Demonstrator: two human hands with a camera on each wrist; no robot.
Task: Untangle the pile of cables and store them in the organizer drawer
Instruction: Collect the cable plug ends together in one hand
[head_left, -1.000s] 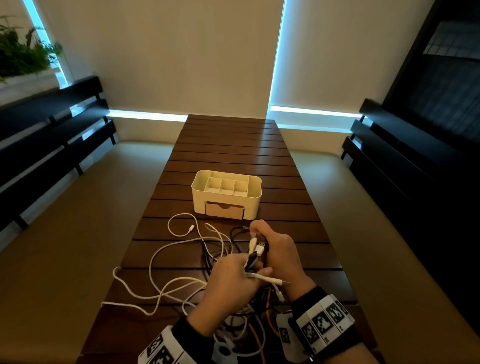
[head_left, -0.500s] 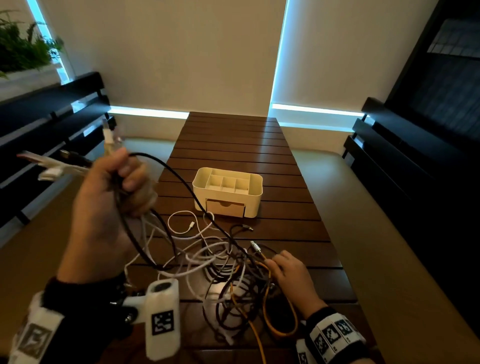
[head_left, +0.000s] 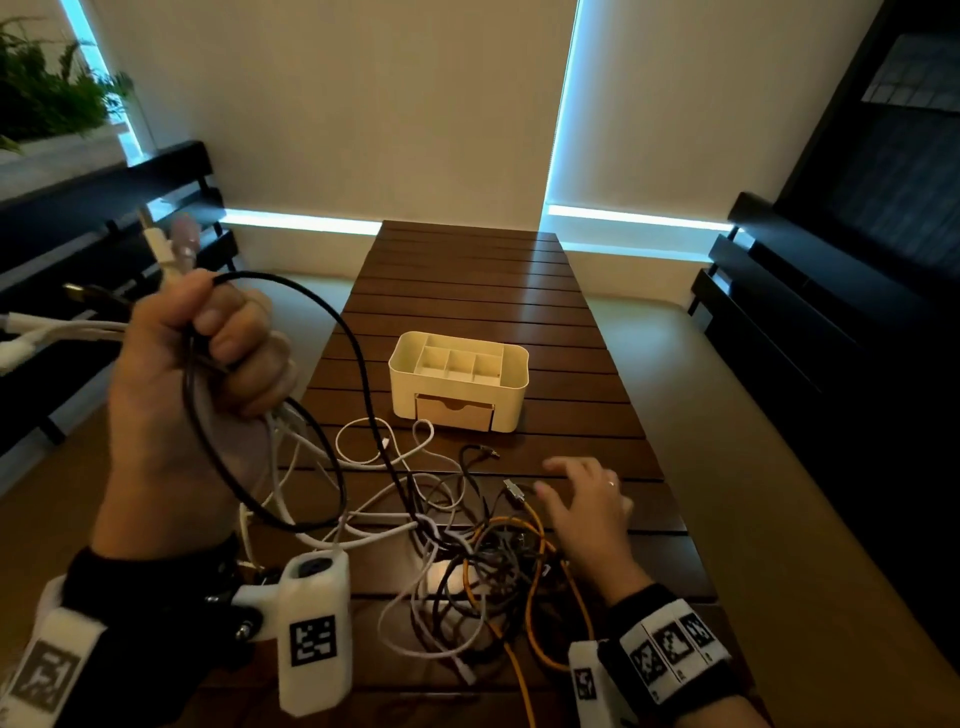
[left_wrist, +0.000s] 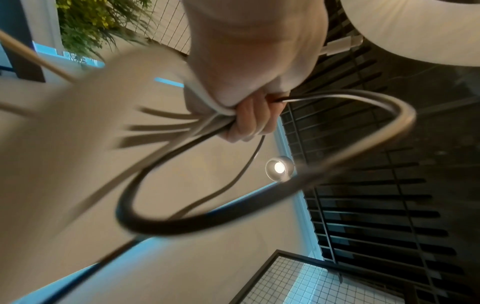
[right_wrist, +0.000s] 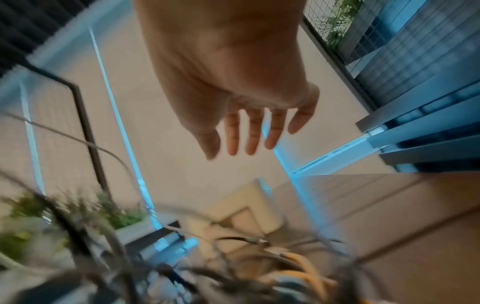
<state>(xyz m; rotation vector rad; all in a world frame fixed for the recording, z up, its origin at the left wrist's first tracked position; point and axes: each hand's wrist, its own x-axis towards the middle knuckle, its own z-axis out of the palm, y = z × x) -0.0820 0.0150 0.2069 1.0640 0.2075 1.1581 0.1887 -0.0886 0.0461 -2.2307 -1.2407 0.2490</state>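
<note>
Left hand (head_left: 197, 364) raised at 9 o'clock, fist gripping a bunch of cables (head_left: 311, 467); right hand (head_left: 587, 499) loose-fingered beside the tangle on tabletop (head_left: 467, 280); organizer (head_left: 460, 379) at 12 o'clock, drawer (head_left: 453, 411) closed.

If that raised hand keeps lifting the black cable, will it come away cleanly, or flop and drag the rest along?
Probably floppy: the black cable sags in a wide loop below the left hand. It will likely drag others, since it runs down into the tangled pile on the table. The right hand hovers open over the pile, apparently holding nothing down.
</note>
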